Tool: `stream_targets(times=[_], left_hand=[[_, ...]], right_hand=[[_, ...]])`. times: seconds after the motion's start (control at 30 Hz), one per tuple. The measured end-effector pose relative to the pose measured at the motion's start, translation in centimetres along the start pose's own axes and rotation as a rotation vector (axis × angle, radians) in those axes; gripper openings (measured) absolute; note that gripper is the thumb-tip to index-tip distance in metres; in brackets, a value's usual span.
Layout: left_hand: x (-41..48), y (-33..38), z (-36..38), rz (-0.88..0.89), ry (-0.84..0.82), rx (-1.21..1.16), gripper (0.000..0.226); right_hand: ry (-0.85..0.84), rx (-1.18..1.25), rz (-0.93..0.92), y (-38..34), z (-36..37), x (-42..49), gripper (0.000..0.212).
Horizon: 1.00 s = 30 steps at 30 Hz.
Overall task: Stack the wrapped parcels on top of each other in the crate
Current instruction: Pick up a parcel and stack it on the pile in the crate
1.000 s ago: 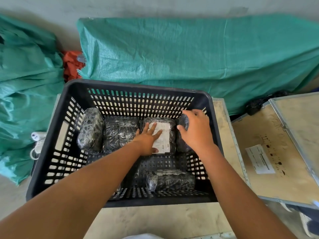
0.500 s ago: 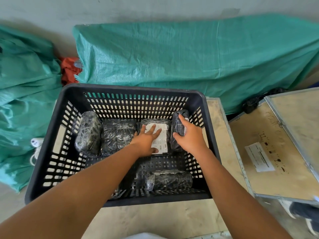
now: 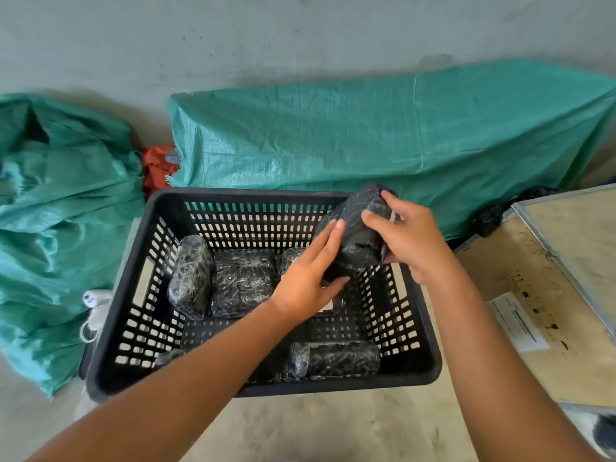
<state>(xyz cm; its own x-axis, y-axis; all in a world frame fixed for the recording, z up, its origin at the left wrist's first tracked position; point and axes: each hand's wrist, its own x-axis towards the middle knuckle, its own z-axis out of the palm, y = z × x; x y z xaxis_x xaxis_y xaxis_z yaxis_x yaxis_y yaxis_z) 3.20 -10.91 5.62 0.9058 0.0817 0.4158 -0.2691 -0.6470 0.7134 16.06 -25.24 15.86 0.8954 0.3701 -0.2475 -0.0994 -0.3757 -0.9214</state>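
A black slotted plastic crate (image 3: pixel 133 295) sits in front of me. My right hand (image 3: pixel 413 241) grips a black film-wrapped parcel (image 3: pixel 361 225) and holds it tilted above the crate's right side. My left hand (image 3: pixel 310 278) is spread open, its fingertips touching the lifted parcel's lower left side. Along the crate's back lie a parcel on its edge (image 3: pixel 190 276) at the left and a flatter parcel (image 3: pixel 243 281) beside it. A third parcel with a white label (image 3: pixel 293 258) is mostly hidden under my left hand. Another parcel (image 3: pixel 335 358) lies by the front wall.
Green woven sacks lie behind the crate (image 3: pixel 383 135) and to its left (image 3: pixel 50 228), with orange cloth (image 3: pixel 156 165) between them. A plywood case with a white label (image 3: pixel 540 295) stands at the right. A white object with a cord (image 3: pixel 95 305) lies left of the crate.
My right hand has lifted the rightmost parcel out of the back row and up above the crate's rim. My left hand left the labelled parcel and rose to touch the lifted one.
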Motion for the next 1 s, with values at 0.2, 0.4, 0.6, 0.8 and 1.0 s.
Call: stream_targets(times=[0.2,0.4,0.6,0.8,1.0], left_hand=[[0.8,2.0,-5.2,0.025,0.174,-0.074,0.086],[0.4,2.8,-8.7,-0.141,0.211,-0.307,0.074],[1.0,1.9,-10.1,-0.336,0.12,-0.497,0.057],[1.3,-1.6,-7.2,-0.645,-0.024,-0.397,0.058],[-0.7,-6.1,-2.0,-0.867,-0.174,-0.277,0.064]], right_hand=[[-0.119,0.177,-0.111,-2.9,-0.4,-1.6,0.058],[-0.055,-0.175,-0.417,-0.4,0.1,-2.2,0.05],[-0.34,-0.005,-0.322,2.7,1.1,-1.7,0.074],[-0.306,-0.132,-0.146,6.3,2.6,0.1,0.085],[-0.37,-0.266,0.063,10.9,5.2,2.3,0.1]])
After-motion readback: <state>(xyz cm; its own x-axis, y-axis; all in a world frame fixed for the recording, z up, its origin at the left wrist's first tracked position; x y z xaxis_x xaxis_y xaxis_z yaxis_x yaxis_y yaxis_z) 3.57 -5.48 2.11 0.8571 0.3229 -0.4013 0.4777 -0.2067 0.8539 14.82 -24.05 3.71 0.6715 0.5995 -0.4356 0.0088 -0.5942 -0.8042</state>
